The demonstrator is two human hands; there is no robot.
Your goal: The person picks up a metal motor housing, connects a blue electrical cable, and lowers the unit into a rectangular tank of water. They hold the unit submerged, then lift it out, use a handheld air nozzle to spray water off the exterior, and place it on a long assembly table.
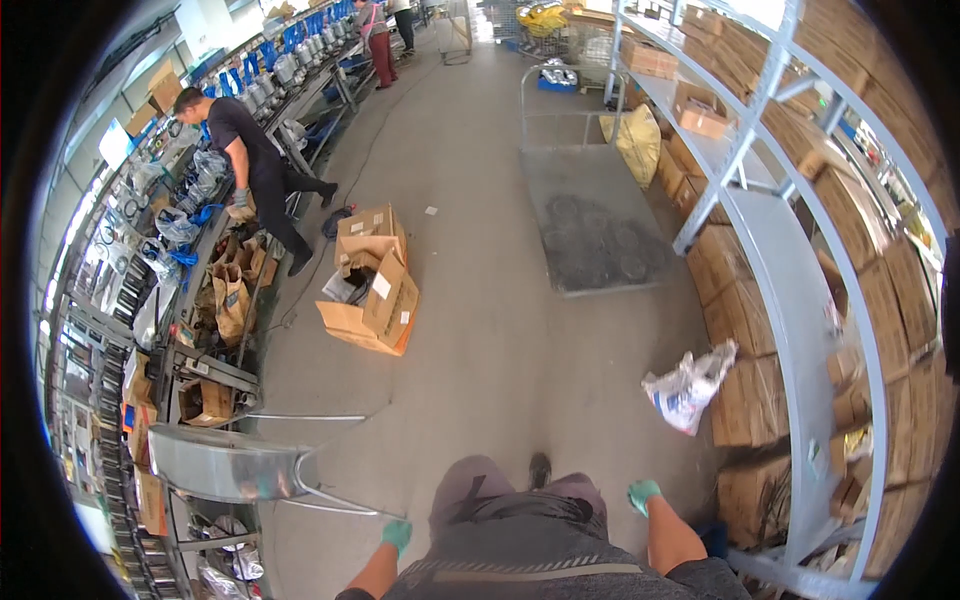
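Note:
My left hand (pixel 397 535), in a green glove, hangs low beside my left thigh. It is nearest the thin leg of a metal seat-like frame with a shiny curved silver top (pixel 225 465); whether it touches that leg I cannot tell, and its fingers are not clear. On the other side, my right hand (pixel 643 496), gloved in the same green, hangs away from my body with its fingers curled in and nothing visible in them. The nearest thing ahead of it is a white plastic sack (pixel 690 388) on the floor.
Opened cardboard boxes (pixel 385 305) stand on the floor ahead left. A flat platform cart (pixel 590 225) is ahead right, near a yellow sack (pixel 635 140). Blue-grey shelving (pixel 765 250) with cartons lines the right. At the left workbench a person (pixel 255 160) in dark clothes leans over.

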